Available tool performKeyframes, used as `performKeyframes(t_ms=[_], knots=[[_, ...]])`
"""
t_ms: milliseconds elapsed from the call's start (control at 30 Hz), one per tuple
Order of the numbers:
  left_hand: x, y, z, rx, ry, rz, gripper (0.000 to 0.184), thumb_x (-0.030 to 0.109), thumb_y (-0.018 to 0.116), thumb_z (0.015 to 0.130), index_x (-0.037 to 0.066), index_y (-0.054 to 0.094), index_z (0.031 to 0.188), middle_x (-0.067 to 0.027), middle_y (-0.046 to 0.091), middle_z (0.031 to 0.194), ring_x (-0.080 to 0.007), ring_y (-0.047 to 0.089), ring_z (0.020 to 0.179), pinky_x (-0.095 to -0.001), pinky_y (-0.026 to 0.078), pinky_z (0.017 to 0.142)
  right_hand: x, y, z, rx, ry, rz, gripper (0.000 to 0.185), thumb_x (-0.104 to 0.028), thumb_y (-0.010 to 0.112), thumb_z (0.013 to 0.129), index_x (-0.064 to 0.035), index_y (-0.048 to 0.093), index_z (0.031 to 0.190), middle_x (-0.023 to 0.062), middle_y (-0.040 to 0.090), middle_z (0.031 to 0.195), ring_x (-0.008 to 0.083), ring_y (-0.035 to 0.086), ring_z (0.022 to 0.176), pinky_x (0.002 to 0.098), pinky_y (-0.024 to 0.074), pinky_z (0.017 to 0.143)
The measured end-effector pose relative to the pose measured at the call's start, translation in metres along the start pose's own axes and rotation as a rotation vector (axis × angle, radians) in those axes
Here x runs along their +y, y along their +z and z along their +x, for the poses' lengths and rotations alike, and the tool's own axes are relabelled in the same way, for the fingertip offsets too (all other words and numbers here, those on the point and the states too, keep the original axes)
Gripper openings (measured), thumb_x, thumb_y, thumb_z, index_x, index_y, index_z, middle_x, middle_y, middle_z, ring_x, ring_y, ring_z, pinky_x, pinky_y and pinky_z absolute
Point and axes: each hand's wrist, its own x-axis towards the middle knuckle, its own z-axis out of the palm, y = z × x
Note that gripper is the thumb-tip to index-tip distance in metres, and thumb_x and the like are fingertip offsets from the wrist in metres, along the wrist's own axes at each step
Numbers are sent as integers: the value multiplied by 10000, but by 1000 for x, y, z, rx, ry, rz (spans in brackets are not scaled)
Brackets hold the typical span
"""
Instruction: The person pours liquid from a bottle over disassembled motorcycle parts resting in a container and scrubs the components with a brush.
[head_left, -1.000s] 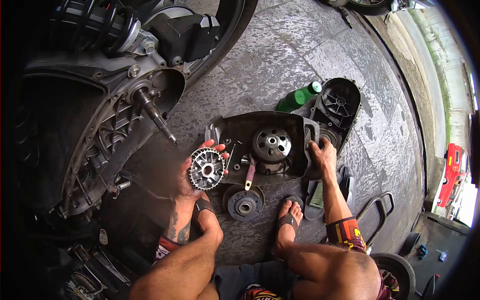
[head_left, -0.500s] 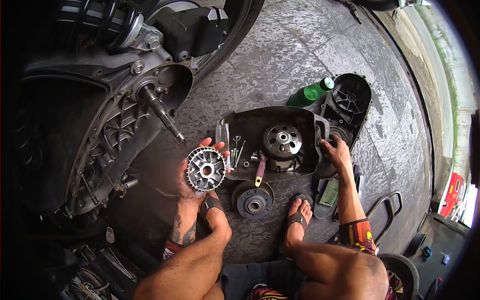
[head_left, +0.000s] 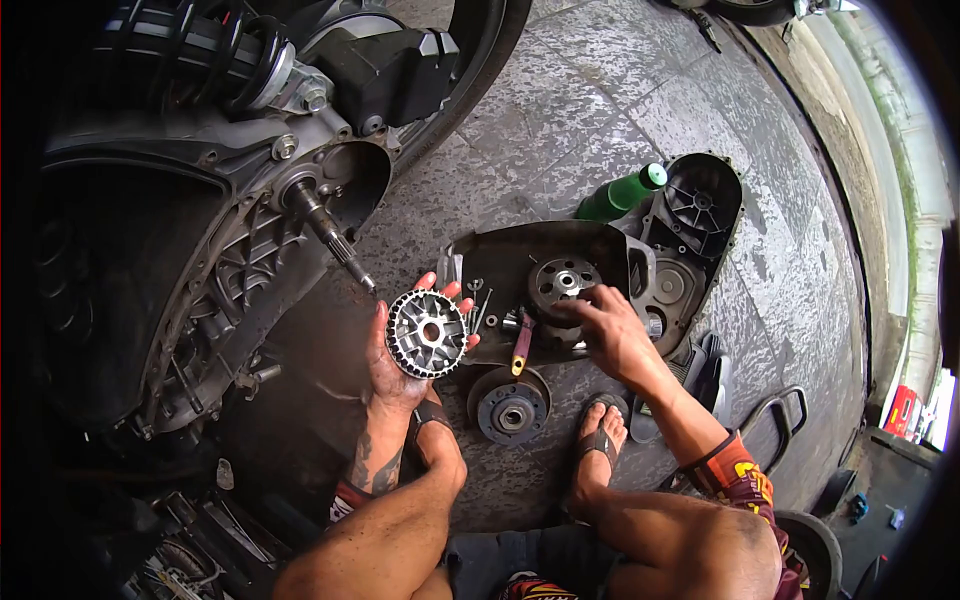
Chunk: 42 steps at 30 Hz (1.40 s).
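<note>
My left hand (head_left: 397,365) cradles a metal variator (head_left: 409,345), its toothed rim and ribbed side facing up and its centre hole showing. The fingers curve around its far edge. Over a dark plastic cover used as a tray (head_left: 500,245), my right hand (head_left: 618,335) has its fingers bent together beside the round, holed clutch bell (head_left: 548,287). Whatever those fingers hold, if anything, is hidden. In the tray, a tool with a purple and yellow handle (head_left: 522,345) lies near several bolts (head_left: 483,305). A round pulley assembly (head_left: 512,414) rests on the floor below.
At the left stands a scooter engine case (head_left: 240,240) with a splined shaft (head_left: 330,235) jutting toward my left hand. A green bottle (head_left: 620,195) lies against a long metal cover (head_left: 700,230). My feet are either side of the pulley assembly. A curved bar (head_left: 780,425) lies at right.
My right hand has moved left from beside the metal cover to above the tray by the clutch bell. My left hand has shifted slightly right with the variator, which is tilted differently.
</note>
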Motion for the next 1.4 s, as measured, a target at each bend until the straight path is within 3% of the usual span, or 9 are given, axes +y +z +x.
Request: performKeyframes(t_ms=[267,467,600,767,833,900,967,1167,1400], knots=[[1,6,6,19,43,78,727,518,498,945,47,338,1474,-261,402,1462,-467,407,1335,-697,420,982,-15,33,49,-396,-305,-370,458,-134,622,800,-160,624,1257,148,547,1179,325,549,1124,410,518,885],[1,21,16,84,8,185,699,516,467,969,21,365,1451,-248,487,1386,-410,521,1246,-626,499,946,-28,14,79,214,-205,217,218,-113,655,868,-30,562,1047,205,588,850,448,598,800,525,491,692],[-7,17,25,164,-92,137,536,463,455,1009,91,435,1395,-146,599,1246,-289,643,1072,-522,603,788,-2,38,104,245,-105,101,288,-101,656,854,-23,540,1106,221,604,876,454,608,815,518,500,689],[-23,2,33,247,-138,169,578,543,450,988,133,456,1394,-175,609,1216,-343,636,1079,-588,570,829,0,62,98,273,-148,313,324,-101,658,861,8,584,1156,273,661,944,457,642,867,476,533,703],[-29,1,39,282,-165,132,558,574,431,985,174,487,1369,-152,635,1180,-343,650,1043,-601,554,828,-9,47,89,311,160,482,238,-115,662,885,32,644,1071,261,684,908,416,681,842,415,546,718],[-36,-2,41,293,-156,111,560,588,420,983,167,501,1343,-142,645,1162,-345,655,1029,-610,549,813,-16,32,77,405,197,665,208,-152,677,901,16,673,1024,179,730,888,276,727,823,358,548,751],[-39,0,44,301,-176,86,552,588,419,981,168,514,1326,-137,651,1150,-343,658,1016,-609,548,804,-30,16,64,362,150,740,198,-157,678,902,2,672,1020,172,732,899,269,728,838,358,548,760],[-44,-16,52,232,-229,-49,494,571,437,973,174,574,1235,-120,669,1101,-321,672,965,-589,554,784,-21,30,68,271,-59,460,168,-164,663,905,-22,673,994,175,722,913,326,721,843,378,547,690],[-44,-6,52,391,-173,159,461,547,466,976,197,545,1266,-90,668,1034,-235,683,851,-469,601,655,-29,42,68,189,50,553,155,-154,651,911,-22,650,991,208,682,804,359,701,780,394,533,664]])
